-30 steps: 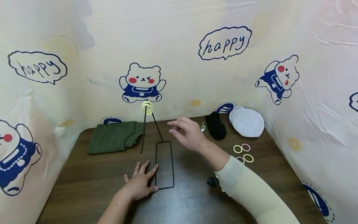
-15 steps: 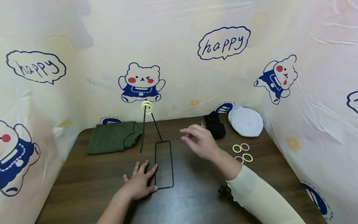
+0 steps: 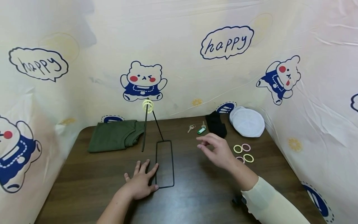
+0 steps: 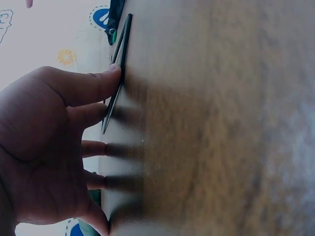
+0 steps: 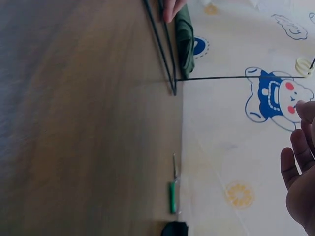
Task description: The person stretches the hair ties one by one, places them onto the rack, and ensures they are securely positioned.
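Observation:
A black wire stand [image 3: 173, 165] has a rectangular base flat on the table and a post rising from its far end. Pale yellow rings [image 3: 151, 106] hang at the top, where a slanting rod comes down. My left hand [image 3: 141, 183] lies beside the base with fingers spread; thumb and index fingertip touch its near left side. In the left wrist view the thumb rests against the wire [image 4: 126, 44]. My right hand [image 3: 216, 149] hovers over the table, right of the stand, fingers loosely bent and holding nothing. Several yellow and pink rings [image 3: 248, 158] lie to its right.
A folded green cloth garment [image 3: 112, 137] lies at the back left. Toward the back right are a key [image 3: 191, 128], a key with a green tag [image 3: 201, 130], a black cloth item [image 3: 216, 124] and a white cap [image 3: 247, 121]. A printed curtain [image 3: 179, 77] hangs behind.
My right hand has moved right and nearer to me, away from the stand, bringing the keys into full view. The left hand and the stand have stayed in place.

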### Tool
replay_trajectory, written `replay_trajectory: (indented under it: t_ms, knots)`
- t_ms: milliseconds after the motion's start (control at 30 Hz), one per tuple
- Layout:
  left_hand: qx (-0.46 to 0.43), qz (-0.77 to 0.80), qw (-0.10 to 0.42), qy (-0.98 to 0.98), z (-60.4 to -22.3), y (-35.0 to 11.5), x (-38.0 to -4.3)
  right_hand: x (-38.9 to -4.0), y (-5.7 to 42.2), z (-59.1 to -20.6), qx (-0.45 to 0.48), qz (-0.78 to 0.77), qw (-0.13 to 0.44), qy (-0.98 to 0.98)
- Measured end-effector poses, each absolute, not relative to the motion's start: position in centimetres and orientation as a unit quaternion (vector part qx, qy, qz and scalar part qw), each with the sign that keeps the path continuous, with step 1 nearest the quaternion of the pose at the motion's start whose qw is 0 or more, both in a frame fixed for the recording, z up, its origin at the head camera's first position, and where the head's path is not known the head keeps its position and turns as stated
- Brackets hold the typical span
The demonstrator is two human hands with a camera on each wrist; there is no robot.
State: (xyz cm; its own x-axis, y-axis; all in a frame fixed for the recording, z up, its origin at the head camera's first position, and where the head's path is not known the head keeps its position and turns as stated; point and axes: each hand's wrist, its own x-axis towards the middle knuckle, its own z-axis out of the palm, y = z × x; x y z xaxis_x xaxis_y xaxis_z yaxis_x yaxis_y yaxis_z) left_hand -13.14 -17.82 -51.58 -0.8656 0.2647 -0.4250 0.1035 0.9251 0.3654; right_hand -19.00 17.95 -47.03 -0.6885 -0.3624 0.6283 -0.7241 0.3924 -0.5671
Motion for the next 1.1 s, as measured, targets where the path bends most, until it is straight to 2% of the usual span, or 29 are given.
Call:
replay_trajectory:
  t_ms: [533,833,1100]
  knots:
    - [0.102,0.171,0.236,0.951,-51.5,-17.8,-13.2,-16.9,23.0,-49.3,0.289,0.397,0.200,-0.848]
    - [0.101,0.161,0.226,0.956,-51.8,-17.8,-13.2,-15.9,25.9,-49.6,0.236,0.364,0.129,-0.892]
    - [0.094,0.152,0.226,0.958,-52.1,-17.8,-13.3,-16.0,28.1,-50.3,0.210,0.328,0.098,-0.916]
